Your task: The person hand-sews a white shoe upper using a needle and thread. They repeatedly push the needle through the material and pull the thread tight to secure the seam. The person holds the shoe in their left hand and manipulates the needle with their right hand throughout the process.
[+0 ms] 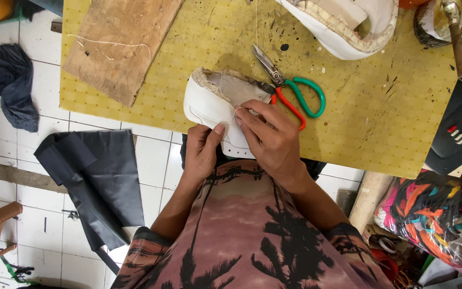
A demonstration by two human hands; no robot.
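**A:** What do you have on the head camera?

**B:** I see a white shoe upper (209, 104) lying at the near edge of the yellow counter (359, 107), partly overhanging it towards the person's lap. My left hand (201, 150) holds its near side, thumb pressed flat on the white leather and the other fingers curled underneath. My right hand (271, 136) rests on top of the upper, its fingers (247, 109) drawn together, pinching what looks like a thin thread or needle; it is too small for me to tell which.

**A:** And around it?

**B:** A pair of scissors with one red and one green handle (295, 96) lies just beside the right hand, its blades touching the upper's far rim. A rough wooden board (118, 43) sits well to the left on the counter, with a loose white thread (113, 45) across it. A second white shoe upper (348, 27) lies at the far edge. A black device with red and white buttons (458, 126) stands at the right. On the tiled floor, a black sheet of material (92, 171) lies to the left.
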